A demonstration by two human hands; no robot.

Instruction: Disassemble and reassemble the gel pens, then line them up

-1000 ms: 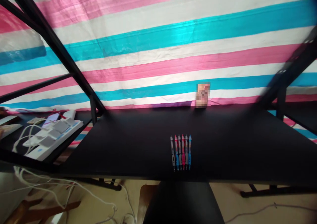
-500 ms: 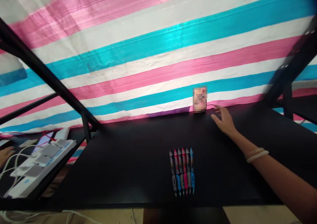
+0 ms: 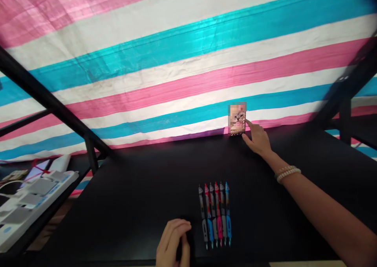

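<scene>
At the back edge of the black table (image 3: 141,188), a small upright phone-like panel (image 3: 237,119) shows a cat picture, partly blurred out. My right hand (image 3: 259,139) reaches to its right side, index finger at the edge and thumb near the lower corner, fingers apart. Several click pens (image 3: 216,216) lie side by side near the front, with grey, blue and pink grips and tips pointing towards me. Left of them rests my left hand (image 3: 173,241), its fingers loosely bent with a gap to the thumb. I see nothing held in it.
A white power strip (image 3: 38,204) with plugged-in chargers lies on another surface at the left. Black metal frame bars (image 3: 59,92) slope up at both sides. Pink, white and blue striped sheeting (image 3: 176,62) hangs behind the table.
My right hand has moved left to the panel's edge. My left hand has come into view at the front. A hand at the far left edge is out of sight.
</scene>
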